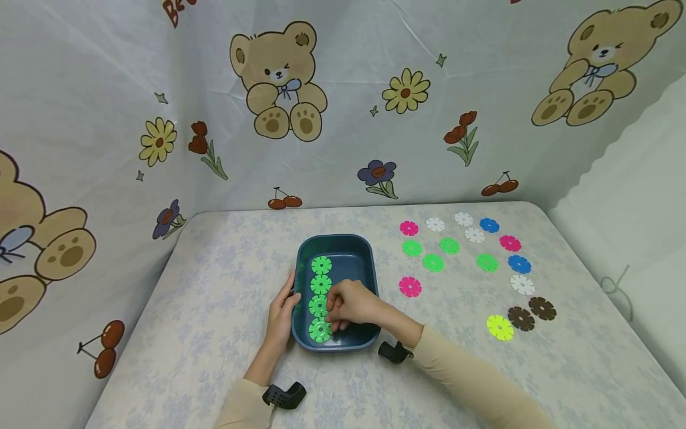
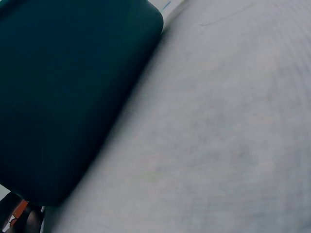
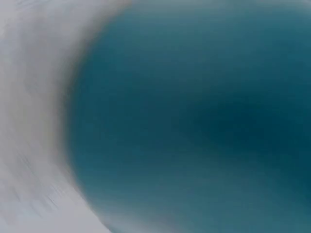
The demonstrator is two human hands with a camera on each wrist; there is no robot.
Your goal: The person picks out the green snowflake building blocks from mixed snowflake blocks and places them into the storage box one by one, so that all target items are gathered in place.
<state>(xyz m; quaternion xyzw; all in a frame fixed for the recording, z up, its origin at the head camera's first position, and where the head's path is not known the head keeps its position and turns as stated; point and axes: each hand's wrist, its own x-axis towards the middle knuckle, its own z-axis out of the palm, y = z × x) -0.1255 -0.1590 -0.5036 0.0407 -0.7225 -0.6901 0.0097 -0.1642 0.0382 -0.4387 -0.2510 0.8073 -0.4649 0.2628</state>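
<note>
Four bright-green slotted discs (image 1: pixel 320 284) in a column, inside a dark-blue tray (image 1: pixel 351 267), lower centre of frame, between left hand (image 1: pixel 279 314) gripping tray rim and right hand (image 1: pixel 354 301), fingers bent beside lower discs, grasp unclear

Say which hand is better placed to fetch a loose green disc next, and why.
Probably the right hand: it's nearer the loose green notched discs, while the left hand holds the blue tray.
</note>
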